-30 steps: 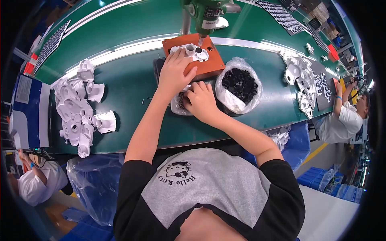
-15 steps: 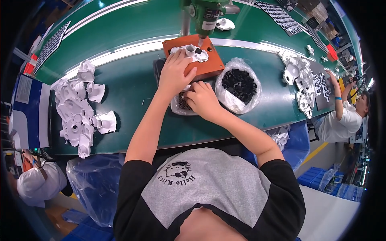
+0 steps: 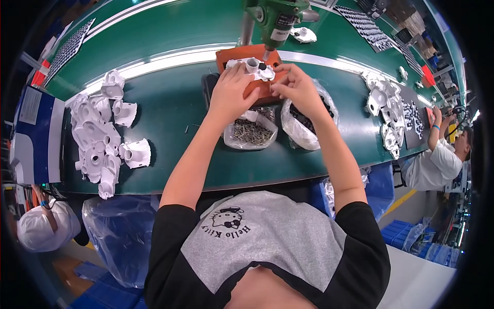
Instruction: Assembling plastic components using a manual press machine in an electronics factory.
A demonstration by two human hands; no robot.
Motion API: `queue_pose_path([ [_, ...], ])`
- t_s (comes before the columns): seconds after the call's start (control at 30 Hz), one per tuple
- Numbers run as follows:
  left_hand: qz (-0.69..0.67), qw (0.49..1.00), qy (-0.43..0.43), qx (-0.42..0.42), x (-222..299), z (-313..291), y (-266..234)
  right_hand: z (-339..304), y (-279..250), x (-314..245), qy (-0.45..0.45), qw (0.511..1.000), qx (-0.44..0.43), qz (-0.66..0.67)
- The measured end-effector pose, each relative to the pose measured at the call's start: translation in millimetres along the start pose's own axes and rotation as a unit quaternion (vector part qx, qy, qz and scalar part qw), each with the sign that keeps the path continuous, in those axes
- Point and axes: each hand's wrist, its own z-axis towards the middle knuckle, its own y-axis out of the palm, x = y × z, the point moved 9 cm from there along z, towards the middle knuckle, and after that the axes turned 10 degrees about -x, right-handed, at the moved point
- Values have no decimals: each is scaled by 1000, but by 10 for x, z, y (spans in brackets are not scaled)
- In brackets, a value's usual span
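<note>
Resting w/ fingers laid out over the white housing (image 3: 266, 75), the L hand (image 3: 232, 91) has its thumb spread apart fr. the others; housing sits on top of the orange block (image 3: 242, 53), round collar (image 3: 251, 65) facing up & a small black pc (image 3: 262, 66) just R of it. R hand (image 3: 299, 91) is nr the R end of the housing, thumb & forefinger pinched tog. on what looks like a thin metal pin (image 3: 270, 87), v. small in view, other fingers bent. Green press (image 3: 278, 23) stands behind the block, its tip pointing down nr the black pc. On the green bench (image 3: 170, 123) just in front of the block: clear bag (image 3: 237, 144) full of loose metal pins (image 3: 252, 133); to its R another bag (image 3: 298, 133) w/ black parts (image 3: 301, 117), partly hidden by R forearm (image 3: 337, 154). Lots of white parts (image 3: 95, 129) heaped on L side of bench, a couple lying slightly apart; another white heap (image 3: 378, 98) over on the R, beside a dark mat (image 3: 410, 90) w/ small pcs (image 3: 411, 117) on it; co-worker (image 3: 437, 162) in white top is beyond, far R
</note>
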Motion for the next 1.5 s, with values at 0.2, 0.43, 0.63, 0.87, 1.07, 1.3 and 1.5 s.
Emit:
queue_pose_path([
  [0.2,-11,1000,-14,-25,-15,7,26,223,-123,50,-23,999,33,-14],
  [0.43,-9,1000,-15,-23,-12,1,14,517,-342,74,-90,968,141,-186],
  [0.63,-7,1000,-14,-23,-17,9,23,626,-293,140,-82,968,133,-196],
  [0.87,2,1000,-11,-23,-29,9,40,566,-212,-2,-100,962,120,-223],
  [1.07,0,999,-14,-29,-12,27,50,289,40,-230,-245,849,135,-448],
  [1.3,-1,999,-15,-30,-16,3,35,49,212,-239,-210,796,115,-557],
  [1.5,5,1000,-13,-20,-9,14,-30,222,-990,-377,-195,925,236,-225],
])
